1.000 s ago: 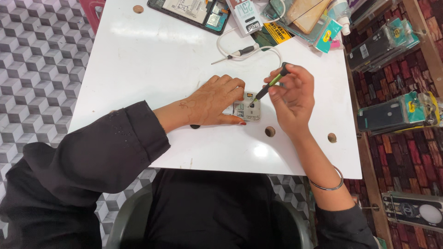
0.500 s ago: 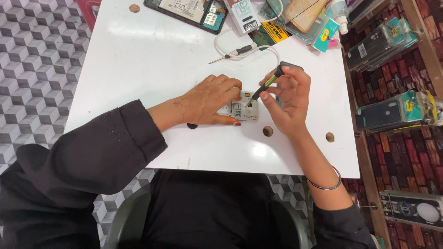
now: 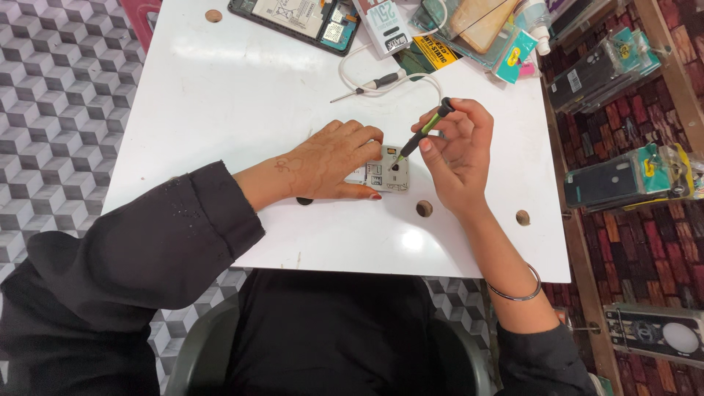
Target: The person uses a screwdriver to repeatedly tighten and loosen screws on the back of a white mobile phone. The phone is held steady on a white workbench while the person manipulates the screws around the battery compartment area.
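Small circuit board (image 3: 381,176) lies flat on the white bench (image 3: 242,95), near its front edge, between the two hands. Left hand (image 3: 334,160) rests palm down, fingers spread flat over the board's left part, pinning it; nothing gripped. Right hand (image 3: 458,150) sits just right of the board, fingers closed round a small screwdriver (image 3: 422,136). Screwdriver's long axis slants from upper right, at the fingertips, down-left; the tip meets the board's upper right area. Exact contact point too small to resolve. A second screwdriver (image 3: 367,86) lies farther back, well apart.
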